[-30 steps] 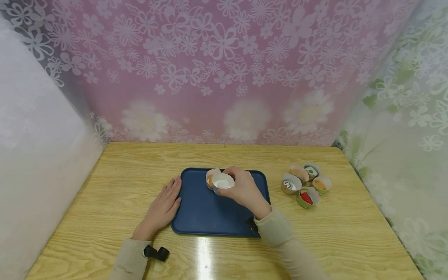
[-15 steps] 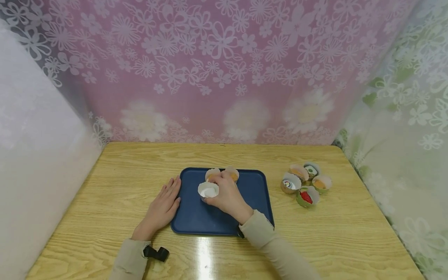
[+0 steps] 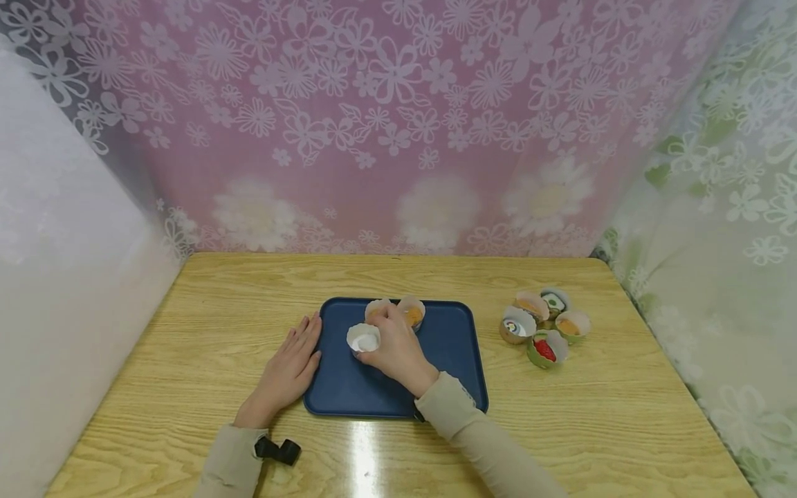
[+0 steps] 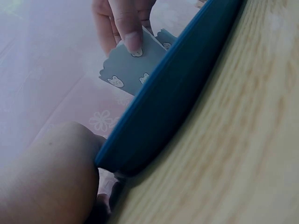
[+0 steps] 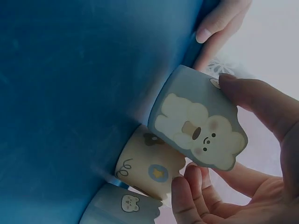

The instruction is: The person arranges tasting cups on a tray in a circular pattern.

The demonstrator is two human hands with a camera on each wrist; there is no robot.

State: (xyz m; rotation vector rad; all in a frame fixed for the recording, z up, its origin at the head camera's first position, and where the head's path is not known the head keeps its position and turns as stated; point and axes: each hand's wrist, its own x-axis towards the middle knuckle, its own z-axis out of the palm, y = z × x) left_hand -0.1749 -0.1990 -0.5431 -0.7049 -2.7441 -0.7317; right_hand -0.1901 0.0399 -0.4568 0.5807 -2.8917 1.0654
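My right hand (image 3: 398, 351) pinches a paper cupcake cup (image 3: 363, 339) with a scalloped rim and whitish inside, over the left half of the blue tray (image 3: 349, 398). In the right wrist view this cup (image 5: 196, 121) is blue-grey with a white bear print; the thumb is on one side. Just behind it on the tray stand two more cups, one partly hidden by my fingers (image 3: 376, 306), the other (image 3: 414, 313) holding something orange. Flat beside them, my left hand (image 3: 291, 366) rests with straight fingers against the tray's left rim.
Several similar cups cluster on the wooden table right of the tray, among them one with a red strawberry-like piece (image 3: 544, 351) and one with an orange piece (image 3: 570, 326). A floral curtain (image 3: 398, 138) hangs behind the table's back edge.
My right hand has moved the blue-grey cup left and slightly forward, from beside the back left cup, uncovering the orange-filled cup behind. The left hand has stayed at the tray's rim.
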